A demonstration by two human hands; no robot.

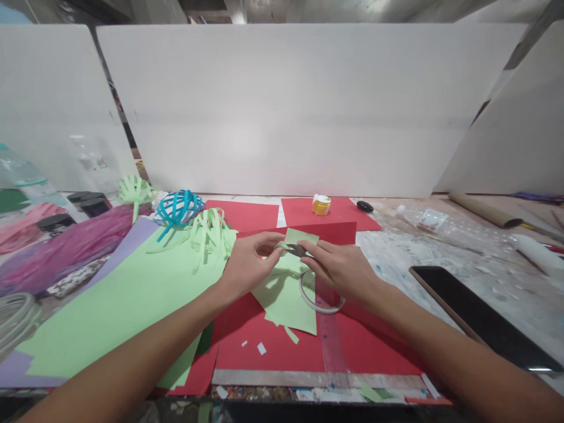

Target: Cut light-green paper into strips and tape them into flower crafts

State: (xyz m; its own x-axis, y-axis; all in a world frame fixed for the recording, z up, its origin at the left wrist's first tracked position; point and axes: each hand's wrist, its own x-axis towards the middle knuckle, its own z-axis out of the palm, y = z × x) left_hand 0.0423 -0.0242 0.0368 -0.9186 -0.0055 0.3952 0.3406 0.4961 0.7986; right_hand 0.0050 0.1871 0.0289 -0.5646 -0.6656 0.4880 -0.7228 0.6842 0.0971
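Note:
My left hand (pixel 251 258) pinches a thin strip of light green paper (pixel 284 245) between thumb and fingers. My right hand (pixel 337 264) is closed on dark-bladed scissors (pixel 298 250), their handles hidden by the fingers. The blades point left and meet the strip near my left fingertips. Under both hands lies a sheet of light green paper (pixel 304 314) on red paper (pixel 273 355). A white ring-shaped roll of tape (pixel 324 308) sits below my right hand, over a clear ruler (pixel 332 349).
Large green sheets (pixel 132 299) cover the left side, bearing a blue paper-strip ball (pixel 180 207) and a green strip bundle (pixel 209 232). A yellow jar (pixel 321 205) stands at the back. A phone (pixel 476 311) and a clear plastic bottle (pixel 453 226) lie to the right.

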